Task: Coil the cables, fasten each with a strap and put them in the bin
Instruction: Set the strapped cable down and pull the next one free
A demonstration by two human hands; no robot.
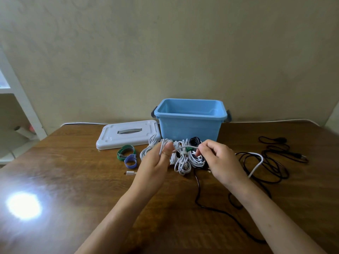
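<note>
glossy wooden counter (pixel 73 180) carries a blue plastic bin (pixel 189 123), just behind strapped white coils (pixel 181 160). both hands pinch a thin white cable (pixel 185 147): left hand (pixel 156 162) with loops round its fingers, right hand (pixel 218 158) beside it.

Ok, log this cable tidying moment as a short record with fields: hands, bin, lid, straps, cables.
left hand: left hand holds white cable wound round its fingers
right hand: right hand pinches the same cable
bin: blue bin open, contents not visible
lid: white lid flat on table, left of bin
straps: green strap, purple strap, unused
coiled: white bundles before bin
loose: black cables at right
</note>
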